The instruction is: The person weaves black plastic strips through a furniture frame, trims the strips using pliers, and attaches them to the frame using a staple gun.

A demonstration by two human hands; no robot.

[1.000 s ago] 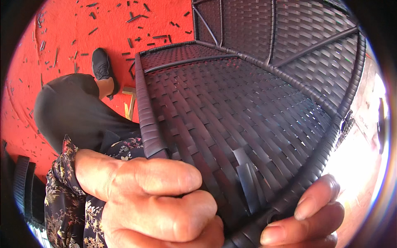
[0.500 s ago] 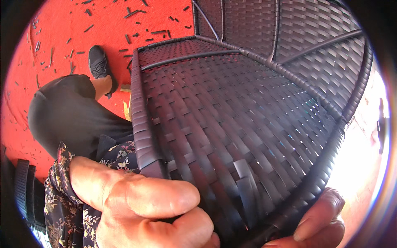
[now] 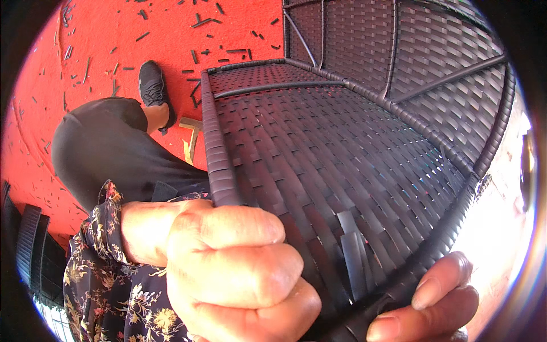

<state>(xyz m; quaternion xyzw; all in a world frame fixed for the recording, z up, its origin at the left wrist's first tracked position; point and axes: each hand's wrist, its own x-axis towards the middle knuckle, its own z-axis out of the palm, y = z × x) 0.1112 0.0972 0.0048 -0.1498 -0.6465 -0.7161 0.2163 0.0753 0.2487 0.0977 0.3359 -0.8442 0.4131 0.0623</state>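
Observation:
A dark brown wicker furniture piece (image 3: 319,154), woven from flat plastic strips over a frame, fills the middle and right. My left hand (image 3: 245,268) is closed in a fist over the near left corner of its rim, knuckles up; whatever is inside the fist is hidden. At the near right, the fingers of my right hand (image 3: 433,308) curl over the strip-wrapped rim (image 3: 421,265); the rest of that hand is out of sight. Between the hands, a loose strip end (image 3: 354,259) stands up from the weave.
Cut strip scraps (image 3: 202,23) litter the red floor covering (image 3: 108,34). My leg in dark trousers (image 3: 108,148) and a black shoe (image 3: 152,85) are left of the wicker piece. A small wooden piece (image 3: 192,134) lies beside it. Dark ribbed objects (image 3: 28,239) stand at the far left.
My left hand has rolled over, from thumb side up to knuckles up, and moved slightly right. The fingers of my right hand stay on the rim. The whole view has shifted a little.

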